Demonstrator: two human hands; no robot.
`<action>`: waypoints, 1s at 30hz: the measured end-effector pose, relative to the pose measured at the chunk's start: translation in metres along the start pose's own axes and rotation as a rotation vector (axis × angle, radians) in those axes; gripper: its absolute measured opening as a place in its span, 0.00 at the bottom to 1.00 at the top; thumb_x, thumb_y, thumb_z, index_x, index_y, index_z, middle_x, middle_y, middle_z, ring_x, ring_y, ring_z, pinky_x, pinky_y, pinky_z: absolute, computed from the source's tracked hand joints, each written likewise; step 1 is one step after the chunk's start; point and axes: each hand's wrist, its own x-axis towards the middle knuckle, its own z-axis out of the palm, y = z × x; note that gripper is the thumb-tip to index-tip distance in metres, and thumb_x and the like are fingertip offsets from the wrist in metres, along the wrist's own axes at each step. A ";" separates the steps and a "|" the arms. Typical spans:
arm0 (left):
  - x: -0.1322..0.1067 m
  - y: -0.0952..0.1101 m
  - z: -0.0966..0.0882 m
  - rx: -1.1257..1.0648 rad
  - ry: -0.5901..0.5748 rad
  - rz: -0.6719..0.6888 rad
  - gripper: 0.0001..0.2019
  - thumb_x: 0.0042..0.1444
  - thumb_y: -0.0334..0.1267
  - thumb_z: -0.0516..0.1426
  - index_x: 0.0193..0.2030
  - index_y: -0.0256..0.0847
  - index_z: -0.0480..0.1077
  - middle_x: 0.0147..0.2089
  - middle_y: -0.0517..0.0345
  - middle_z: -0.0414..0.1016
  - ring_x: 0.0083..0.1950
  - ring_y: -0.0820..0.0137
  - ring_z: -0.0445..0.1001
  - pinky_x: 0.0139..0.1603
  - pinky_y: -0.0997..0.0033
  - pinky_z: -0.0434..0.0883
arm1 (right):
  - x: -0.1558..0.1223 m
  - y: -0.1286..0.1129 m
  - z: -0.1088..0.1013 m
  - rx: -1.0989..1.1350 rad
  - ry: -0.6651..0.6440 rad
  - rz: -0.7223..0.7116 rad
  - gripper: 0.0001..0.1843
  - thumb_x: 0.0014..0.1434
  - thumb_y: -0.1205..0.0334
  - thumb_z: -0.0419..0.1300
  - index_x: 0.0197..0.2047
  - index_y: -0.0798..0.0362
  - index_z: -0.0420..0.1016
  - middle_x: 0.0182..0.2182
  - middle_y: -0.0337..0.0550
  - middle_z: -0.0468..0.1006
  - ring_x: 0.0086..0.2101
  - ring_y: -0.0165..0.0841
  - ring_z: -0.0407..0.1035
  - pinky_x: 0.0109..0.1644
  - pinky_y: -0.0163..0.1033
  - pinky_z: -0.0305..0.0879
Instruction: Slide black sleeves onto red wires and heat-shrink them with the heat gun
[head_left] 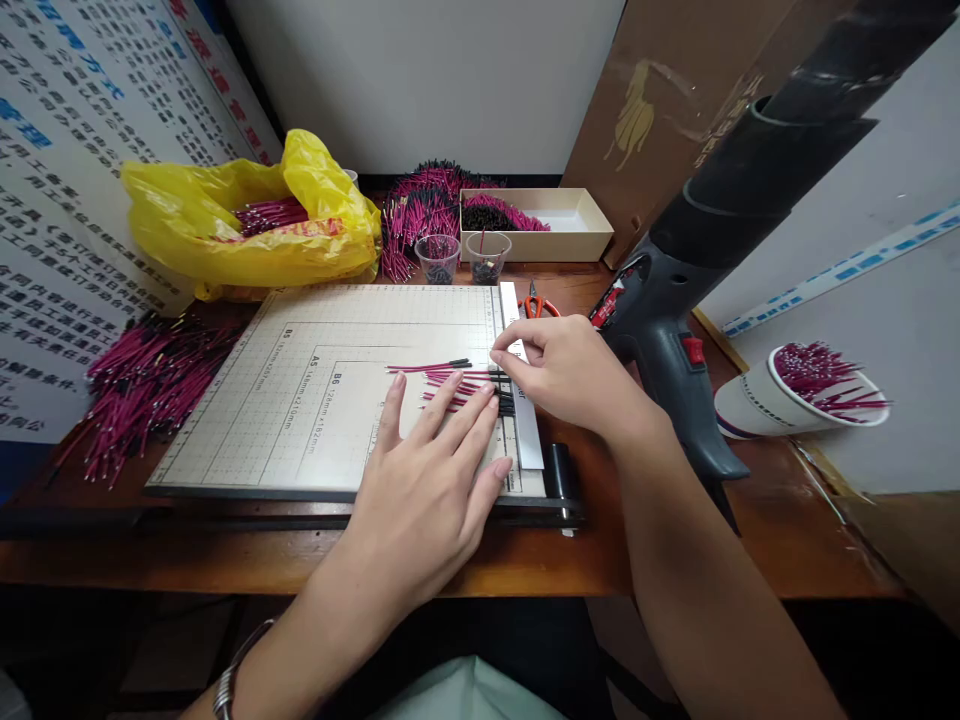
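A grey paper-cutter board (300, 400) with a printed grid lies on the wooden table. Several magenta wires with black ends (442, 380) lie side by side on it, near the white cutting strip (525, 430). My left hand (427, 470) lies flat with fingers spread, pressing down on the wires. My right hand (562, 370) is curled at the wires' right ends by the strip, thumb and fingers pinched on them.
A yellow bag (247, 220) of wires sits at back left, a loose wire pile (142, 380) at left. Two plastic cups (461, 258), a cardboard box (555, 225), red scissors (536, 305), a black power tool (675, 330) and a paper cup (795, 395) of wires stand around.
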 end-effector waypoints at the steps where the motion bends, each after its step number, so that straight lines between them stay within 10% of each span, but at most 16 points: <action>1: 0.000 0.000 0.001 0.002 0.005 -0.001 0.26 0.77 0.44 0.40 0.68 0.35 0.69 0.71 0.61 0.69 0.75 0.57 0.64 0.82 0.47 0.29 | 0.000 0.000 0.000 -0.004 -0.006 0.006 0.09 0.60 0.64 0.60 0.36 0.55 0.84 0.18 0.33 0.58 0.24 0.27 0.51 0.36 0.37 0.49; 30: 0.000 0.015 0.010 0.019 0.094 -0.014 0.29 0.76 0.48 0.39 0.69 0.33 0.67 0.71 0.55 0.69 0.74 0.64 0.66 0.81 0.61 0.22 | 0.003 -0.005 0.002 -0.047 -0.039 0.095 0.11 0.63 0.61 0.60 0.38 0.55 0.84 0.17 0.33 0.59 0.24 0.27 0.52 0.36 0.37 0.49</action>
